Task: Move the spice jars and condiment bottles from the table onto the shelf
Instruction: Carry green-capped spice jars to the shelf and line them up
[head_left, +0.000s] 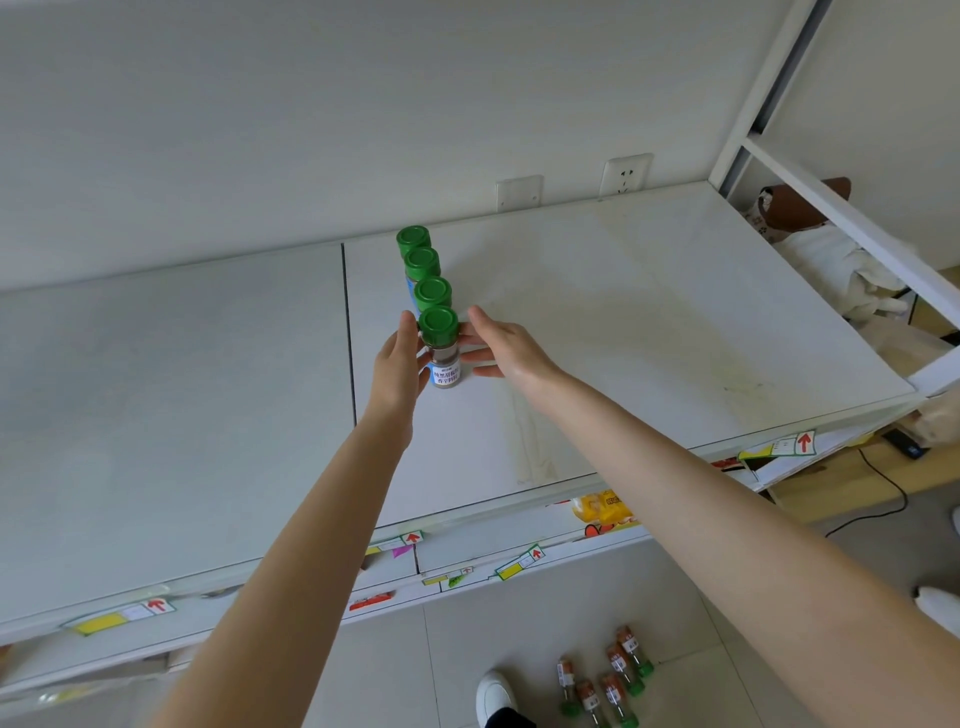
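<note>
The white wall (260, 104) fills the upper part of the view, with two socket plates (626, 174) low on it just above the back of the shelf. Below it the white shelf top (623, 312) spreads wide, made of two panels with a dark seam between them. To the right stands a white metal frame (779, 156), and something brown and white lies behind its bars. The front edges of the shelf levels carry yellow-and-white labels with red arrows (804, 442), and a yellow packet (605, 506) shows on a lower level.

Both bare arms reach up and forward over the shelf. The left hand (397, 364) is open, fingers straight, pressed along the left side of the front spice jar (441, 348). The right hand (501, 345) is open too, its fingertips touching the jar's right side, so the jar sits between both hands rather than being wrapped by either.

That jar stands upright on the right panel, close to the seam, with a green cap, brown powder and a blue-and-white label. Directly behind it three more green-capped jars (423, 265) stand in a tight line running towards the wall, each touching or just beside the next.

Down on the tiled floor (727, 597), several more spice jars (618, 675) lie on their sides in a loose cluster, beside a white shoe (493, 696).
</note>
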